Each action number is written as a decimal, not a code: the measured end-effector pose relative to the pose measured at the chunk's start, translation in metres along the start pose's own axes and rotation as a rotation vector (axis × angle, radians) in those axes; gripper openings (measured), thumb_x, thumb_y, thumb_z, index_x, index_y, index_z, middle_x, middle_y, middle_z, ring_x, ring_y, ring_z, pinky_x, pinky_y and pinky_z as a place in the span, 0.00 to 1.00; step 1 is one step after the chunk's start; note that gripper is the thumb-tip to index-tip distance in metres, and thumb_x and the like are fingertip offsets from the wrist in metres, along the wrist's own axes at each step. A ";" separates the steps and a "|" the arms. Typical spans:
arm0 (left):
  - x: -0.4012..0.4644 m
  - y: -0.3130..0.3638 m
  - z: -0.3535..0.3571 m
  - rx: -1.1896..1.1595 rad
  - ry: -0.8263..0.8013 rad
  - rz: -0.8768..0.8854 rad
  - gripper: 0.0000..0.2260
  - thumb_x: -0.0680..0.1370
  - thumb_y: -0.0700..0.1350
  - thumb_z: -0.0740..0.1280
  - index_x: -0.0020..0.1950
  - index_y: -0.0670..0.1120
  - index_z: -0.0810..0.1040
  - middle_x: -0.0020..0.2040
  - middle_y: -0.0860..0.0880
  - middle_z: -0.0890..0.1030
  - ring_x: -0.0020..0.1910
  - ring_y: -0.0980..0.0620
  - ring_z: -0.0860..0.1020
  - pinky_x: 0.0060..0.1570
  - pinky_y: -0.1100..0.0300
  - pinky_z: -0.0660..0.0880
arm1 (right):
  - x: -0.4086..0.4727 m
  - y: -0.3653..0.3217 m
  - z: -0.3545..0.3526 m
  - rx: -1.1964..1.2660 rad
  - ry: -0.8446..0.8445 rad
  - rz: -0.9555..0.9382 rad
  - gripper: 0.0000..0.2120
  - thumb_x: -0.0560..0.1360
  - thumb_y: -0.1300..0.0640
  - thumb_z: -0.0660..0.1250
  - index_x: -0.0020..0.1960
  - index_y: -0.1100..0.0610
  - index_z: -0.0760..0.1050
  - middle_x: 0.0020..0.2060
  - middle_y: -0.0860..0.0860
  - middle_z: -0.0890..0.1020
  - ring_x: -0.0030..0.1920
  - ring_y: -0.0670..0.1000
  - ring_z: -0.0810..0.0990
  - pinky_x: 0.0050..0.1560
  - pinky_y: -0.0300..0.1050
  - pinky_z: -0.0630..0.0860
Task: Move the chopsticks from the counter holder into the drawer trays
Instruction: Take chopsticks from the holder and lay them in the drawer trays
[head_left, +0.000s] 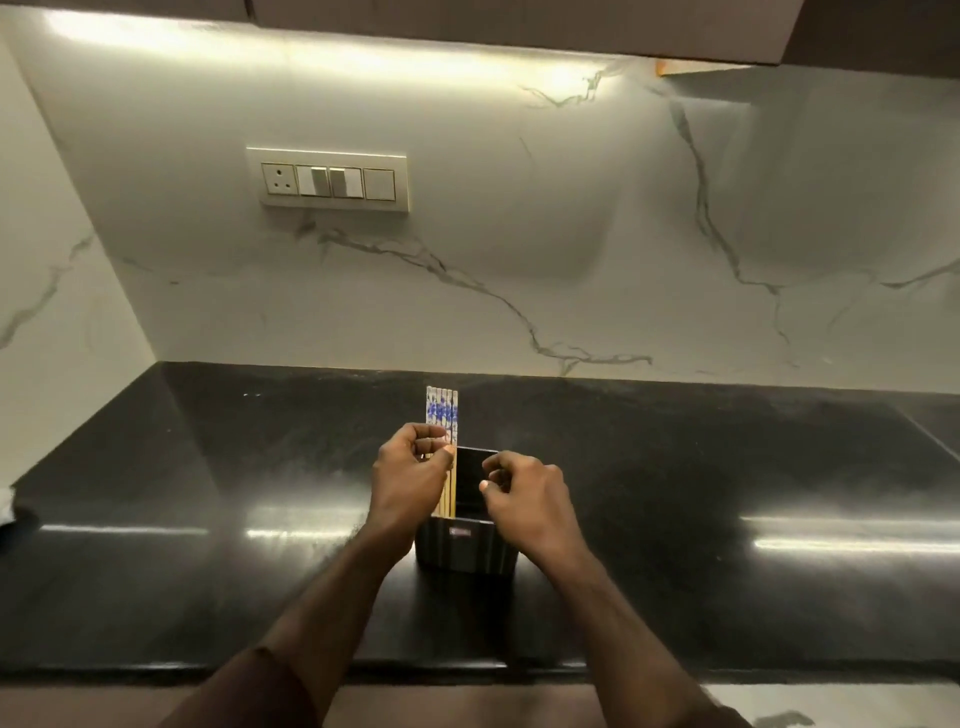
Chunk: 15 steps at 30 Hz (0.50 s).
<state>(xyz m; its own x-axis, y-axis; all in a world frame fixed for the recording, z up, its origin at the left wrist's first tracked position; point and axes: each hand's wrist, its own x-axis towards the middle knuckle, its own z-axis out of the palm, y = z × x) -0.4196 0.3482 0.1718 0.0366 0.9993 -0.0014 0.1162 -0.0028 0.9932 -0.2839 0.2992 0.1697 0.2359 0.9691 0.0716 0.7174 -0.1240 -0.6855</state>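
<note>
Several wooden chopsticks (442, 410) with blue-and-white patterned tops stand upright in the left side of a dark holder (464, 543) on the black counter (208, 467). My left hand (408, 478) is closed around the bundle at about mid-length, and the patterned tops stick out above my fingers. My right hand (524, 499) hovers over the right side of the holder with its fingers curled and nothing in them. The drawer and its trays are out of view.
A marble backsplash rises behind the counter, carrying a switch and socket panel (327, 179). A white object (5, 501) peeks in at the far left edge. The counter's front edge (467, 667) runs just below the holder.
</note>
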 end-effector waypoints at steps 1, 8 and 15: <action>0.010 -0.004 0.000 0.018 -0.005 -0.002 0.07 0.77 0.39 0.68 0.51 0.50 0.77 0.48 0.46 0.82 0.48 0.48 0.83 0.49 0.49 0.82 | 0.010 -0.001 0.008 0.000 -0.005 0.035 0.15 0.77 0.54 0.69 0.63 0.51 0.77 0.55 0.48 0.84 0.52 0.44 0.81 0.51 0.41 0.81; 0.063 -0.030 0.005 0.091 -0.039 -0.019 0.06 0.76 0.40 0.69 0.50 0.49 0.79 0.46 0.49 0.83 0.47 0.49 0.83 0.50 0.48 0.81 | 0.061 0.002 0.058 -0.066 -0.082 0.284 0.12 0.76 0.53 0.68 0.58 0.52 0.79 0.54 0.54 0.84 0.53 0.53 0.83 0.55 0.52 0.81; 0.076 -0.047 0.004 0.060 -0.027 0.001 0.08 0.75 0.39 0.70 0.47 0.52 0.79 0.44 0.51 0.84 0.45 0.54 0.83 0.47 0.52 0.83 | 0.085 0.011 0.077 0.092 -0.195 0.419 0.12 0.75 0.53 0.71 0.58 0.51 0.80 0.52 0.51 0.85 0.51 0.48 0.83 0.54 0.45 0.80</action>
<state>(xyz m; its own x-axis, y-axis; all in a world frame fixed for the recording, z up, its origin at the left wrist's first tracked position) -0.4183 0.4246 0.1241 0.0637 0.9980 -0.0041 0.1752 -0.0072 0.9845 -0.3063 0.3968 0.1126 0.3587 0.8629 -0.3561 0.5238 -0.5018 -0.6884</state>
